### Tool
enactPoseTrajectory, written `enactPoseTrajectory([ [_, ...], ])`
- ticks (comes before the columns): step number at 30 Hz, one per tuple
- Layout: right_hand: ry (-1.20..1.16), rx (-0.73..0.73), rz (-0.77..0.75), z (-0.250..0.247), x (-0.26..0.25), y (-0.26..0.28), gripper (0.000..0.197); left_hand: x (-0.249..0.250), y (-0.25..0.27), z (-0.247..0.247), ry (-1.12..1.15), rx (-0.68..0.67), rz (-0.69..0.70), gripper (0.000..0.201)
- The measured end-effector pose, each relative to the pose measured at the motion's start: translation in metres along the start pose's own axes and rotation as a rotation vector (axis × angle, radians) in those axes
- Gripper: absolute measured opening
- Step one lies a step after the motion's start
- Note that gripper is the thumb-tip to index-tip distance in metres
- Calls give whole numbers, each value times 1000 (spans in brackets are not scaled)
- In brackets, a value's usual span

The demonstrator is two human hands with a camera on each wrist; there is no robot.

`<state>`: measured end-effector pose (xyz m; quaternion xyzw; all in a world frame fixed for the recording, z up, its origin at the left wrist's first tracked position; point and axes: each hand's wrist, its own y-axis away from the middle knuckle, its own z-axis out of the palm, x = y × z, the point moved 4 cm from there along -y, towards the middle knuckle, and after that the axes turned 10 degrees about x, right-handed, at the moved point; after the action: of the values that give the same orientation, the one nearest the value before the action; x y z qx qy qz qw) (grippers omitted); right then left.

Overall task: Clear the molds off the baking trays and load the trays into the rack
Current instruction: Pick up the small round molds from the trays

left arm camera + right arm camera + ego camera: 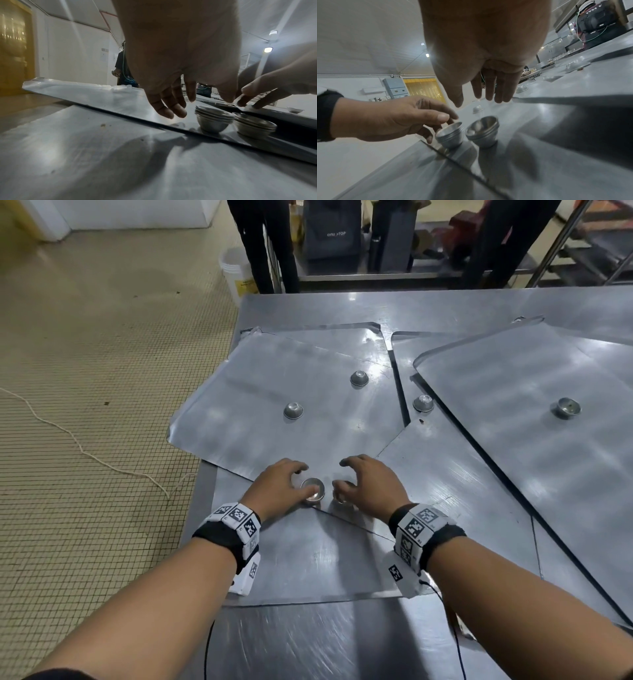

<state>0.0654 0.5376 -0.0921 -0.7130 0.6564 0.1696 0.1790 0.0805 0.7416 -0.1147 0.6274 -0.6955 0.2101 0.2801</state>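
Observation:
Two short stacks of small metal molds stand side by side at the near corner of a flat baking tray. My left hand hovers at the left stack, fingers loosely curled beside its rim, gripping nothing. My right hand arches over the right stack with fingers spread and lifted off it. The right wrist view shows the left stack, the right stack and my left hand. Single molds lie upside down farther out on that tray.
More trays overlap on the steel table, one at the right carrying an upright mold; another mold sits between trays. People stand at the far edge. A white bucket and a cord lie on the floor to the left. A metal rack frame stands at the back right.

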Motion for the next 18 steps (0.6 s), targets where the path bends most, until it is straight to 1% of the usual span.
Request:
enactPoseTrajectory([
  [5, -2, 68, 15, -25, 10, -41, 45, -4, -32, -23, -27, 83, 1, 44],
  [9, -6, 89, 63, -38, 26, -81, 43, -9, -65, -34, -58, 108, -5, 43],
  [12, -7, 98, 106, -43, 40, -109, 42, -18, -90, -33, -72, 113, -20, 48],
  [16, -2, 101, 148, -45, 57, -145, 42, -28, -121, -25, -94, 85, -43, 64],
  [18, 5, 97, 153, -43, 63, -164, 42, -31, -135, -19, -116, 72, -55, 68],
])
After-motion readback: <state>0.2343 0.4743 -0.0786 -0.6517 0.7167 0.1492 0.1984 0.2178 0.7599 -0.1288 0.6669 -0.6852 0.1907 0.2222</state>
